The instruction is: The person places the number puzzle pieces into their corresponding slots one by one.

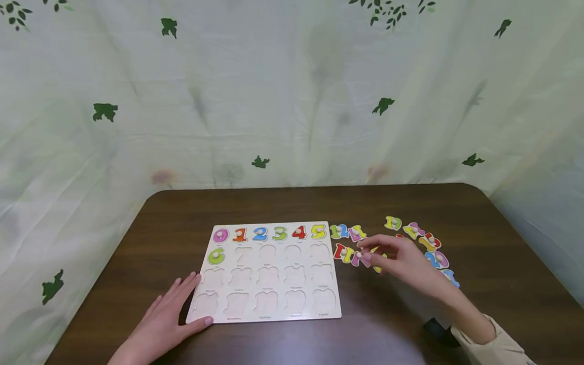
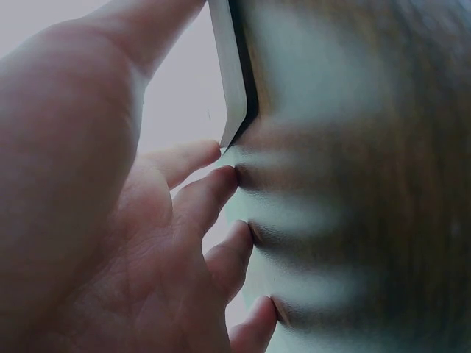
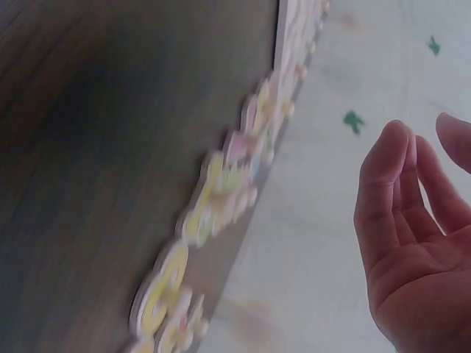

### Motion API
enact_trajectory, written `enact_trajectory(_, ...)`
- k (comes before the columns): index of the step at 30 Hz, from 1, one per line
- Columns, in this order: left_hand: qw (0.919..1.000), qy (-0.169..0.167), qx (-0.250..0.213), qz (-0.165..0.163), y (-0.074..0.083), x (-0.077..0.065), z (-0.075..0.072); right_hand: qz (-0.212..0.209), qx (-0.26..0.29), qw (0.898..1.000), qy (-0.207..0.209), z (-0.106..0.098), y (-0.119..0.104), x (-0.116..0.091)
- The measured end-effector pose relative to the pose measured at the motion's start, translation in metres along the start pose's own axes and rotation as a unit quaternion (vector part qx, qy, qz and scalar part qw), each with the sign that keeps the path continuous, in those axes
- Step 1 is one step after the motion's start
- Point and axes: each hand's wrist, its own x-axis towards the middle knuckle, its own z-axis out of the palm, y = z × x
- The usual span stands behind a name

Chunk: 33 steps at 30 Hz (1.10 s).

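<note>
A white number puzzle board lies on the table. Knobbed number pieces 0 to 5 fill its top row, and a green 6 sits at the left of the second row. My left hand rests at the board's left side with fingers spread, the thumb on its near left corner; the board's edge shows in the left wrist view. Over loose pieces right of the board hovers my right hand, nearest a pink piece. In the right wrist view its fingers are lightly bent, thumb apart, with nothing between.
More loose pieces lie about the right hand: a green-and-blue one, a red-and-yellow one and a yellow-green one, with several others farther right. The brown table backs onto a pale leaf-print curtain. A dark strap is at the right wrist.
</note>
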Motion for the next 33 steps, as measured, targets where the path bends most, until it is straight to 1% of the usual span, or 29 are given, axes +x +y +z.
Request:
enact_trajectory(3, 1.0, 0.001, -0.003, -0.004, -0.001, -0.001, -0.001, -0.012, -0.002, 1.0, 0.02, -0.011, 0.002, -0.004)
enact_trajectory(5, 1.0, 0.001, -0.005, -0.004, -0.001, -0.001, -0.001, -0.011, -0.004, 0.999, 0.03, -0.019, 0.004, -0.007)
enact_trajectory(8, 1.0, 0.0, -0.007, -0.006, 0.0, -0.003, -0.001, -0.019, -0.016, 0.999, 0.041, -0.029, 0.007, -0.011)
enact_trajectory(10, 1.0, 0.0, -0.005, -0.005, 0.0, -0.003, -0.001, -0.023, -0.014, 0.998, 0.048, -0.035, 0.009, -0.013)
enact_trajectory(14, 0.9999, -0.005, 0.001, -0.01, 0.0, -0.004, -0.002, -0.035, -0.02, 0.998, 0.053, -0.042, 0.015, -0.014)
enact_trajectory(16, 0.9999, -0.007, 0.005, -0.012, 0.0, -0.003, -0.002, -0.042, -0.039, 0.997, 0.046, -0.042, 0.019, -0.01)
enact_trajectory(18, 0.9999, -0.006, 0.008, -0.013, -0.001, -0.003, -0.003, -0.049, -0.057, 0.997, 0.025, -0.04, 0.023, -0.002)
enact_trajectory(21, 0.9999, -0.003, 0.004, -0.013, -0.002, -0.003, -0.003, -0.057, -0.083, 0.995, -0.026, -0.035, 0.03, 0.015)
enact_trajectory(25, 0.9999, 0.002, -0.005, -0.01, -0.002, -0.003, -0.003, -0.052, -0.095, 0.988, -0.107, -0.03, 0.037, 0.037)
enact_trajectory(27, 0.9999, 0.003, -0.007, -0.008, -0.001, -0.003, -0.002, -0.045, -0.096, 0.985, -0.139, -0.028, 0.041, 0.046)
enact_trajectory(30, 0.9999, 0.001, -0.011, -0.007, 0.0, -0.002, -0.002, -0.038, -0.103, 0.978, -0.175, -0.026, 0.046, 0.055)
enact_trajectory(33, 0.9999, -0.001, -0.014, -0.008, 0.001, -0.002, -0.002, -0.043, -0.119, 0.973, -0.193, -0.023, 0.05, 0.059)
